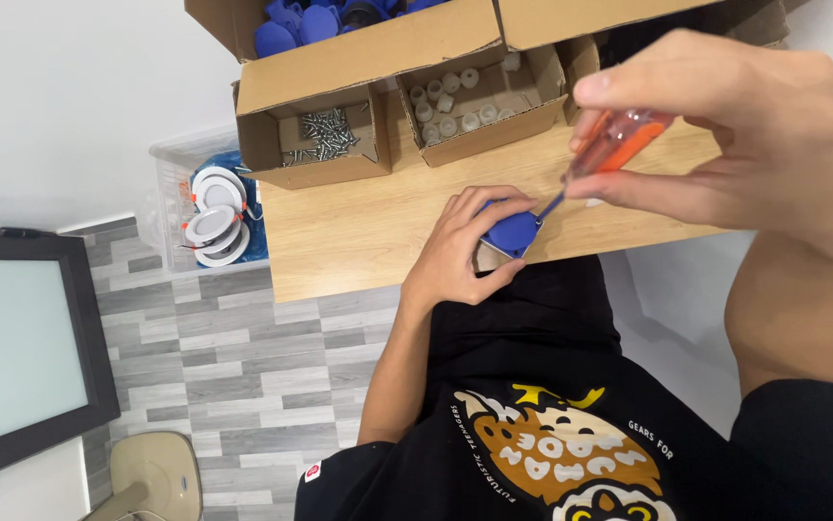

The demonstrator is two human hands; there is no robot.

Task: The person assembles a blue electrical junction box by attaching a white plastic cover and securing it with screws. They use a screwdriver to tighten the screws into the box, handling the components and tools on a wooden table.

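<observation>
**Screwdriver tip set on a blue cap at the counter's edge**

Head view: The left hand (460, 253) sits at the near edge of the pale wooden counter (358, 232), its fingers (493, 200) clamped around a small rounded blue plastic cap (513, 232), with the thumb pressing in from about 5 o'clock. The right hand (735, 145), high and close to the camera at 2 o'clock from the cap, has its fingers closed on the orange translucent handle of a screwdriver (614, 143). The thin blue shaft slants down toward 8 o'clock and its tip meets the cap's upper right rim.

At 11 o'clock from the cap stands an open cardboard box of small metal screws (325, 135); at 12 o'clock, beside it, an open cardboard box of small white plastic cylinders (460, 101). Behind these, a larger cardboard box holding blue plastic pieces (296, 21) reaches the top edge of the frame. At 9 o'clock, beyond the counter's left edge, a clear plastic bin with round white light fittings (216, 214) rests on the grey plank floor (223, 357).
</observation>
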